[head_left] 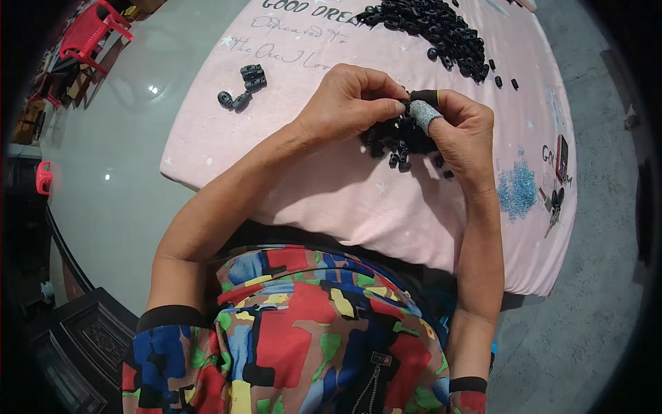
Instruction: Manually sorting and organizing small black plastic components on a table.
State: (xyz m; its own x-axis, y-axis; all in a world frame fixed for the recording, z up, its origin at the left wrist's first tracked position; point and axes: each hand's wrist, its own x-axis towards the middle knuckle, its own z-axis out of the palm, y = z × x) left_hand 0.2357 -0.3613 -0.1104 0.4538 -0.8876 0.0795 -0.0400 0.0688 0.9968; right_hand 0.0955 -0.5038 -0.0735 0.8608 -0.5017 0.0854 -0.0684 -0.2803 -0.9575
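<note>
My left hand [343, 103] and my right hand [463, 127] meet above the table, thumbs and forefingers pinched together. Between their fingertips is a small black plastic piece [405, 105], mostly hidden by the fingers. A grey wrap [423, 116] covers my right thumb, and a black sleeve with a yellow edge [425, 96] covers the forefinger. Just below the hands lies a small pile of black plastic pieces [396, 141], partly covered by my right hand. They resemble cord locks, but their exact kind is too small to tell.
A large heap of similar black pieces [441, 34] lies on the pink cloth-covered table [331, 196] at the far side. Several more black pieces [254, 77] sit at left. Keys [554, 210] and a red-edged phone-like object [562, 159] rest near the right edge. A red chair [93, 34] stands far left.
</note>
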